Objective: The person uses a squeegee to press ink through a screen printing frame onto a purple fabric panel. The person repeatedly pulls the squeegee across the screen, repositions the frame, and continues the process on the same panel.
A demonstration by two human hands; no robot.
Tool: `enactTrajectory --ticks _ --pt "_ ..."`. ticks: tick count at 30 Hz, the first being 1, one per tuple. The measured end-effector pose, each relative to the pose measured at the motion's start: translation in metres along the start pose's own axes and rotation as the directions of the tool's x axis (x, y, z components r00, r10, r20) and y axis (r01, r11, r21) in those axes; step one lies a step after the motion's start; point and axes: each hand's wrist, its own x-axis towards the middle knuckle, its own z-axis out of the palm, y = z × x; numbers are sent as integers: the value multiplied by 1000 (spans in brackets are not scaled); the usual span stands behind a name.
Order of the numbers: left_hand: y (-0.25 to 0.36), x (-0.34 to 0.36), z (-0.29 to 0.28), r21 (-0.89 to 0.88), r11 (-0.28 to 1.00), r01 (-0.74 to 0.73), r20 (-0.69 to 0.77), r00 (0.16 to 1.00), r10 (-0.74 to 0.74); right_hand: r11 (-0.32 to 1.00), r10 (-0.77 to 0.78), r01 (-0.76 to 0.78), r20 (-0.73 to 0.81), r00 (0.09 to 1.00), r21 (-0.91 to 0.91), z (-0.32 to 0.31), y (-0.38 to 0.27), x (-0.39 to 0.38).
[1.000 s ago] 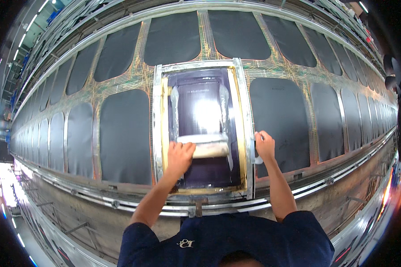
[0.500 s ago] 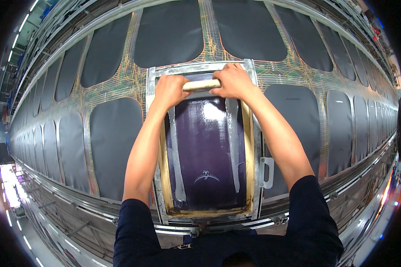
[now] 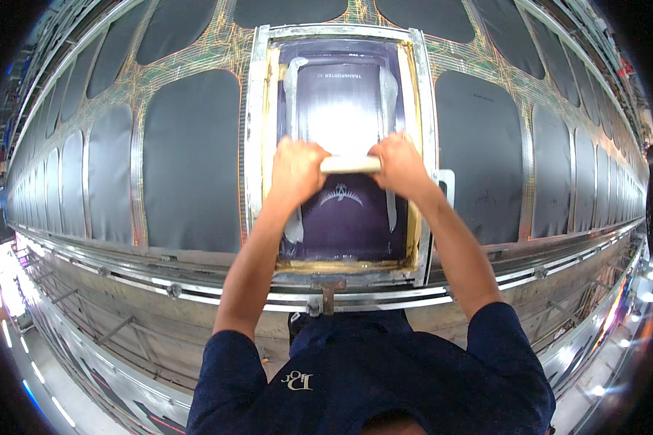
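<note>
A screen-printing frame (image 3: 421, 94) with metal sides and taped inner edges lies on the long table. Its dark purple mesh (image 3: 319, 235) carries a pale winged emblem and a line of lettering, with grey smears along both sides. Across the mesh rests a squeegee (image 3: 350, 165) with a pale bar handle. My left hand (image 3: 296, 168) is closed round its left end, and my right hand (image 3: 403, 165) grips the right end. The blade is hidden under the handle and my fingers. Bright glare covers the mesh just beyond the squeegee.
Rows of black rounded panels (image 3: 192, 159) lie on the table to both sides and beyond the frame. Coloured lines (image 3: 228, 54) criss-cross the surface between them. A metal rail (image 3: 196, 291) runs along the near edge. A white loop handle (image 3: 446, 190) sticks out from the frame's right side.
Both hands have drawn the squeegee from the frame's far end toward me, to just beyond the emblem. The head view has shifted, so the frame sits higher in it.
</note>
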Motion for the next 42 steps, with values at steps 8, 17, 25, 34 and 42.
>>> enactTrajectory --ticks 8,17,25,34,42 --pt "72 -150 9 17 1000 -5 -27 1000 6 961 14 -13 1 1000 277 -1 -75 -129" --pt "70 -154 8 48 997 -53 -71 996 56 591 804 -651 -281 524 477 31 73 -100" --pt "64 -170 -24 -58 998 -12 -55 998 9 656 752 -607 -317 578 448 -32 39 -97" --pt "-88 -266 -107 84 996 26 -98 995 -18 638 701 -268 -401 590 721 74 -130 20" --pt "-188 -372 -135 113 994 -4 -75 997 13 563 779 -397 -306 548 725 103 -245 92"
